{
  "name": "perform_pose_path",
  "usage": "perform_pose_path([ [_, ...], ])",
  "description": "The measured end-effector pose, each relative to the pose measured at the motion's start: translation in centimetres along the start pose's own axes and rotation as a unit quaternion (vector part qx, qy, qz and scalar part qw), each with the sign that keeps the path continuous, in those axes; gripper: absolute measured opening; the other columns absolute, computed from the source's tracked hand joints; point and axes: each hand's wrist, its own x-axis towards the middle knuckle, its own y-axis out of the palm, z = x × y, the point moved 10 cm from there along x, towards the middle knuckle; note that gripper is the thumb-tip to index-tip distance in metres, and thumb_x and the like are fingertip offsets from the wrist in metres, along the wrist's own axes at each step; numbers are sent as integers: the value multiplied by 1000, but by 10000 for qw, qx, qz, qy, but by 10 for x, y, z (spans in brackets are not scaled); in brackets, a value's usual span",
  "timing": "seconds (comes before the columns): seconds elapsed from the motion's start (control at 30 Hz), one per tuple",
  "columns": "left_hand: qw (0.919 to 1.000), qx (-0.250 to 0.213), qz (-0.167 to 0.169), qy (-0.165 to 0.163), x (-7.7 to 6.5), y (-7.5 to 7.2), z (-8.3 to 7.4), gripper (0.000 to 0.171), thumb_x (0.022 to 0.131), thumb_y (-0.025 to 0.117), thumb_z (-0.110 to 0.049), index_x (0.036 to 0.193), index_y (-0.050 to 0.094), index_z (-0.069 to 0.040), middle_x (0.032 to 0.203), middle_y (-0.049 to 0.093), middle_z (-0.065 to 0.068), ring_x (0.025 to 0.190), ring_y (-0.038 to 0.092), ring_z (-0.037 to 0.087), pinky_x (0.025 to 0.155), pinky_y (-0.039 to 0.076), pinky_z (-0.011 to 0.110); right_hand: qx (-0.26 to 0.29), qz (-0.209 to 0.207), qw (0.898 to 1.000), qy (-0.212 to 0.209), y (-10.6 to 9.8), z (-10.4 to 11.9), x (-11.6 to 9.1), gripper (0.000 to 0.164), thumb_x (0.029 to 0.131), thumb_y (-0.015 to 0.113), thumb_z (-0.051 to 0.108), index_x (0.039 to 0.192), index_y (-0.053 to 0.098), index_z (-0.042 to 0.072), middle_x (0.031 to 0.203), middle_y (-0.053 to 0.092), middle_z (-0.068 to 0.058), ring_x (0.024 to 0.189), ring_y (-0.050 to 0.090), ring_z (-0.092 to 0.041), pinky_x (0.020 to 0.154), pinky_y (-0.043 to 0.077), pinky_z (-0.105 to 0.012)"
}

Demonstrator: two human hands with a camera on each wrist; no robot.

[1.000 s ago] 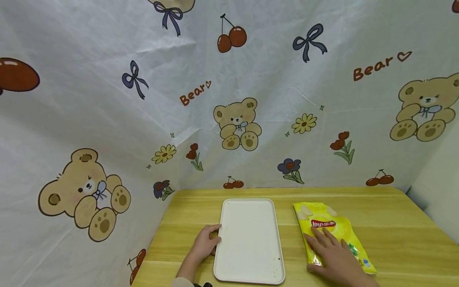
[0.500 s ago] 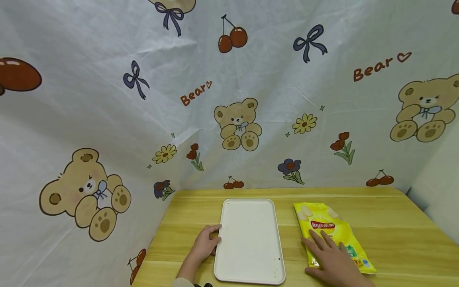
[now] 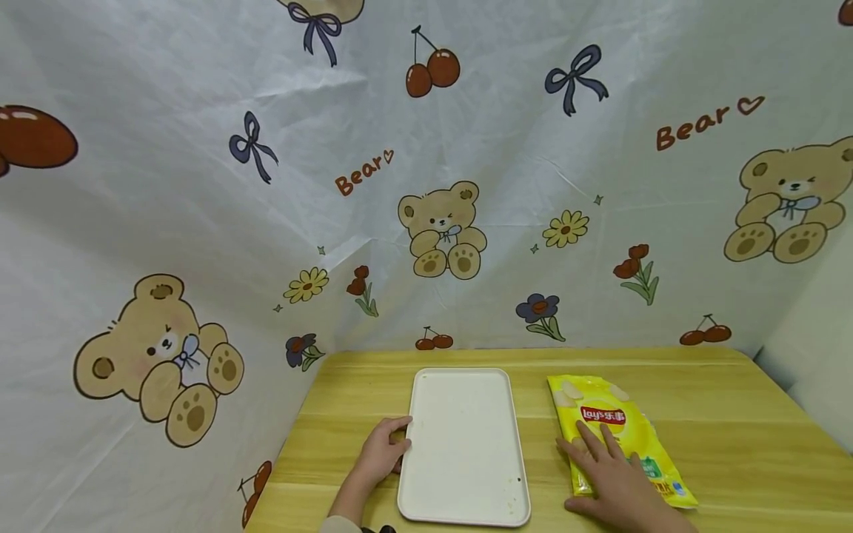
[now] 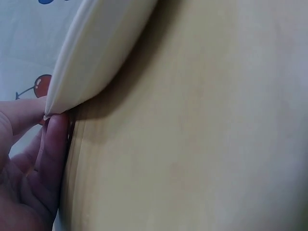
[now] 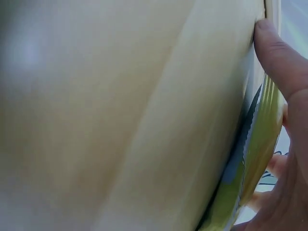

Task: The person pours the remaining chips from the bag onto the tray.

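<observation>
A white rectangular tray (image 3: 460, 444) lies lengthwise on the wooden table, a few small specks near its lower right corner. At its left side my left hand (image 3: 381, 453) pinches the rim; the left wrist view has the thumb and fingers of that hand (image 4: 33, 163) meeting at the edge of the tray (image 4: 96, 53). To the right is a yellow Lay's chip bag (image 3: 629, 429), lying flat. My right hand (image 3: 620, 481) rests on its lower part with fingers spread. In the right wrist view the thumb (image 5: 276, 53) reaches past the bag (image 5: 262, 134) to the table.
The pale wooden table (image 3: 740, 414) stands against a white cloth backdrop (image 3: 506, 170) printed with bears, cherries, bows and flowers. The cloth also closes off the left side. Tray and bag are separated by a strip of tabletop.
My right hand has shifted slightly left on the bag, its fingers spreading and uncovering more of the print. My left hand and the tray have stayed put.
</observation>
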Motion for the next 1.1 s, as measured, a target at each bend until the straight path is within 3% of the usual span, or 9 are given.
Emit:
perform_pose_path([
  [0.17, 10000, -84, -6, -31, 0, 1, 1, 46, 95, 64, -5, 140, 57, -7, 133, 52, 16, 73, 62, 16, 50, 58, 33, 23, -8, 9999, -105, -2, 0, 3, 95, 64, 68, 80, 144, 53, 31, 160, 31, -22, 138, 29, -62, 79, 38, -87],
  [0.53, 10000, -16, -43, 48, -2, 0, -3, 45, 94, 64, -2, 139, 58, -5, 131, 52, 17, 70, 60, 18, 48, 57, 34, 96, 38, 9994, -341, -11, 3, 5, 58, 81, 78, 45, 132, 62, 22, 155, 38, -26, 135, 39, -59, 83, 49, -75],
  [0.7, 10000, -31, -41, 54, -2, 0, -4, 45, 94, 64, -2, 139, 58, -4, 131, 52, 18, 70, 60, 18, 48, 57, 35, 34, -36, 9994, -354, -11, 1, 6, 52, 81, 80, 30, 129, 63, 19, 153, 41, -26, 133, 41, -59, 87, 49, -72],
  [0.83, 10000, -32, -43, 63, -3, 0, -4, 45, 94, 63, -1, 139, 58, -4, 131, 52, 18, 72, 60, 18, 49, 58, 35, -116, -175, 9992, -348, -13, 1, 8, 44, 79, 81, 19, 118, 61, 21, 149, 46, -24, 129, 46, -57, 90, 50, -70],
  [1.1, 9999, -47, -68, 78, -1, -1, -2, 45, 94, 63, -2, 138, 58, -4, 130, 53, 18, 72, 59, 17, 48, 57, 32, -325, -531, 9972, -405, -18, 3, 7, 35, 82, 81, 24, 106, 54, 25, 142, 52, -21, 128, 51, -50, 81, 58, -59],
])
